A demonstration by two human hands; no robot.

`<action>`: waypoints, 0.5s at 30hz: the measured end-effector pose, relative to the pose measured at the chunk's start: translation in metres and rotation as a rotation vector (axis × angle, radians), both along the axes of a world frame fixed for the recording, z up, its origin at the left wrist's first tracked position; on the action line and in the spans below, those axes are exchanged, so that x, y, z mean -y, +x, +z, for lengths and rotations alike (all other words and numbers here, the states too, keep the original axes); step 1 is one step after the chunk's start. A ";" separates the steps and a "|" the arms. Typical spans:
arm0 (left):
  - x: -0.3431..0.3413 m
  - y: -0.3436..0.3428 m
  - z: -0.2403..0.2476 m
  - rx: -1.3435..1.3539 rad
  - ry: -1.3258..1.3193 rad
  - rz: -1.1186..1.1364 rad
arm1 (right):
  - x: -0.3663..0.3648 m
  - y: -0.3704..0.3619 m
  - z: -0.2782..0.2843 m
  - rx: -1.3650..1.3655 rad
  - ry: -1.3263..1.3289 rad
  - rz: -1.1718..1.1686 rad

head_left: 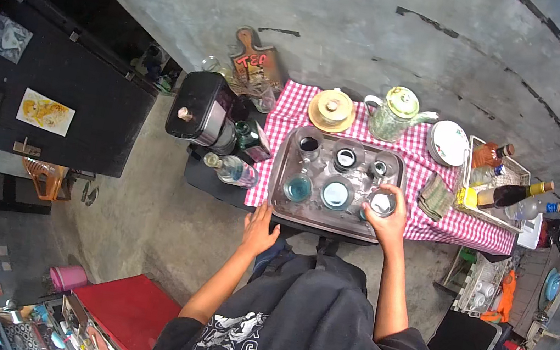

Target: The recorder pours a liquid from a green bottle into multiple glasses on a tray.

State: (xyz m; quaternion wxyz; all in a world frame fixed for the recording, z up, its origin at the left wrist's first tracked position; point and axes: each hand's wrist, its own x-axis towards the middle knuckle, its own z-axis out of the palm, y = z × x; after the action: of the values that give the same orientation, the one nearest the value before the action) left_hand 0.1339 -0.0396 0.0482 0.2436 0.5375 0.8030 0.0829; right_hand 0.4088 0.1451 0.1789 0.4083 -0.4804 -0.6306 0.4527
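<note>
A brown serving tray [316,221] rests on the red-and-white checked cloth [294,97], holding several glasses in two rows. At its front right corner my right hand [392,219] has its fingers round a glass [383,203], which stands on or just above the tray; I cannot tell which. To the left in the front row are a glass of bluish liquid [297,189] and a pale-blue-looking glass [336,195]. Behind them stand a glass with dark contents [308,144] and two more glasses. My left hand [259,231] lies with fingers outstretched at the table's front edge, by the tray's near left corner.
Behind the tray sit a yellow lidded pot on a saucer [332,109] and a green floral teapot [398,116]. To the right are stacked plates [448,143], a folded green cloth [436,197] and a bottle basket [493,213]. A black coffee machine [202,108] and bottles [232,170] stand left.
</note>
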 end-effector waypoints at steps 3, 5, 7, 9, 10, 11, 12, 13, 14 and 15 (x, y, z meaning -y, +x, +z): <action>-0.007 0.032 -0.010 -0.012 -0.034 -0.093 | 0.009 0.024 -0.014 0.061 0.045 0.018; -0.013 0.048 -0.016 -0.032 -0.075 -0.113 | 0.013 0.037 -0.026 0.020 0.005 0.038; -0.016 0.059 -0.021 -0.054 -0.112 -0.136 | 0.017 0.046 -0.033 0.009 -0.006 0.028; -0.013 0.067 -0.027 -0.123 -0.119 -0.106 | 0.020 0.052 -0.037 0.082 0.033 0.040; -0.012 0.067 -0.030 -0.123 -0.115 -0.115 | 0.020 0.054 -0.041 0.082 0.035 0.031; -0.014 0.067 -0.030 -0.121 -0.115 -0.112 | 0.017 0.055 -0.045 0.092 0.042 0.039; -0.015 0.066 -0.030 -0.119 -0.114 -0.108 | 0.014 0.057 -0.050 0.102 0.050 0.049; -0.015 0.067 -0.031 -0.118 -0.126 -0.117 | 0.011 0.059 -0.054 0.121 0.076 0.057; -0.015 0.066 -0.031 -0.120 -0.117 -0.119 | 0.009 0.059 -0.055 0.120 0.084 0.054; -0.015 0.066 -0.031 -0.113 -0.125 -0.119 | 0.006 0.059 -0.056 0.124 0.084 0.062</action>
State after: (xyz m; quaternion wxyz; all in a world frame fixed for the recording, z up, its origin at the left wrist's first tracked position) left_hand 0.2001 -0.0247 0.0173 0.2352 0.5717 0.7859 -0.0124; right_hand 0.4677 0.1386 0.1229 0.3741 -0.4704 -0.6874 0.4077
